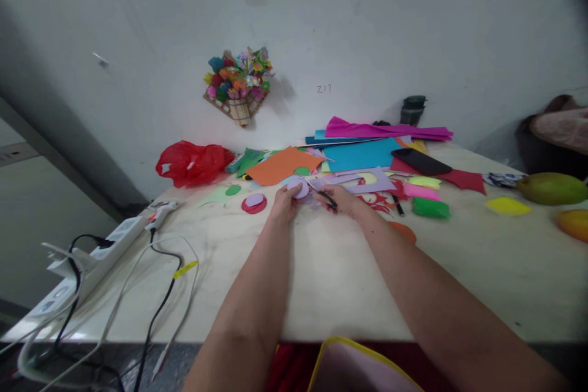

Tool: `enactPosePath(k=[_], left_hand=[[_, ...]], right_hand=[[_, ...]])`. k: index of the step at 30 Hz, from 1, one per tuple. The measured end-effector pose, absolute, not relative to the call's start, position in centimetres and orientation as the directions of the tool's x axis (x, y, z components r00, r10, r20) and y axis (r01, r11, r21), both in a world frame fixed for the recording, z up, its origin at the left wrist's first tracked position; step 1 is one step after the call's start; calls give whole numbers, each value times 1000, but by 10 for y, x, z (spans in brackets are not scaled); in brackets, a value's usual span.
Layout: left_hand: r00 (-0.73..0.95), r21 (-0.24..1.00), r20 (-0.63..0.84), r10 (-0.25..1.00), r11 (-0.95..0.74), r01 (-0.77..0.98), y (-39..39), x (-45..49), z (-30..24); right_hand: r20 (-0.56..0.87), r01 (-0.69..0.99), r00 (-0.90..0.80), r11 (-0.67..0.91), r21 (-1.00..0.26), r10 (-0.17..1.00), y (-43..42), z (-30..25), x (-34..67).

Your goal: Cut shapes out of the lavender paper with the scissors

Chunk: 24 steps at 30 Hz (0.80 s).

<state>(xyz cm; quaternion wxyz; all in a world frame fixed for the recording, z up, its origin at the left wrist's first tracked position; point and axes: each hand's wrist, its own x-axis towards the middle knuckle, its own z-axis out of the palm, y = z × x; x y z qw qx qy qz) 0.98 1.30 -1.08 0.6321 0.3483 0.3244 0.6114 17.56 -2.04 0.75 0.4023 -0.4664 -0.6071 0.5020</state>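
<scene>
My left hand (286,201) is closed on the edge of a round piece of lilac paper (298,188), held a little above the table. From the right, my right hand (339,196) grips a pair of scissors (327,199) by the dark handles, and the metal blades point left to the lilac circle. Whether the blades touch the paper I cannot make out. Lilac paper with cut-out openings (379,180) lies just beyond my right hand. Left of my left hand, a small lilac disc sits on red paper circles (254,204). A green circle (302,171) lies behind the lilac one.
Orange (285,164) and blue sheets (361,154) lie at the back, with a black phone (421,161) to their right. A red plastic bag (193,162) and a power strip with cables (98,257) occupy the left. Coloured clay packs (430,208) and a green mango (554,188) lie right.
</scene>
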Motion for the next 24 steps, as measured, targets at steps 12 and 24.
enactPosePath(k=[12, 24], left_hand=[[69, 829, 20, 997, 22, -559, 15, 8, -13], [48, 803, -12, 999, 38, -594, 12, 9, -8]], right_hand=[[16, 154, -247, 56, -987, 969, -20, 6, 178], [24, 129, -249, 57, -990, 968, -14, -2, 180]])
